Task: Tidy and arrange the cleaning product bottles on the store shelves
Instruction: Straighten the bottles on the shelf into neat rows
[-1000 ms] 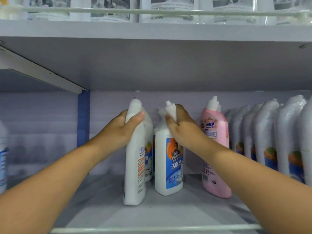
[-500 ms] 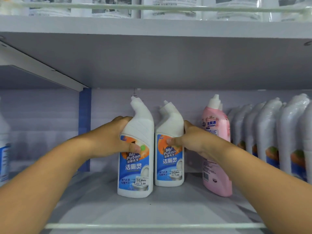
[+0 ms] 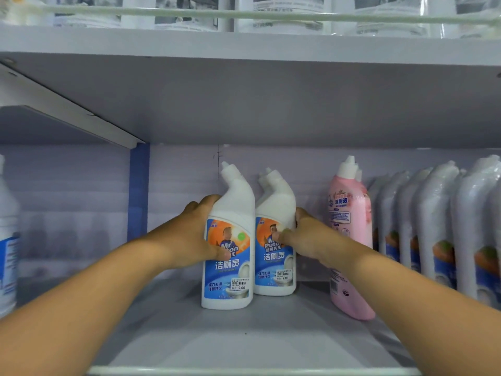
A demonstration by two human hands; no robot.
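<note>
Head view: left hand [image 3: 189, 234] grips the near white bottle [image 3: 229, 256], right hand [image 3: 306, 237] the far one [image 3: 275, 240]; labels face front. Next, likely sliding both rightward toward the pink bottle [image 3: 349, 234].

We see two white matt plastic bent-neck bottles [image 3: 230, 240] with glossy printed paper labels, standing on a smooth, satin-painted grey metal shelf [image 3: 244, 340]. Right of them the pink glossy plastic bottle [image 3: 349, 240] shines. Further right, the row of white bottles in crinkled clear shrink film [image 3: 439, 226] glints. Our bare hands [image 3: 187, 234] look matt.
</note>
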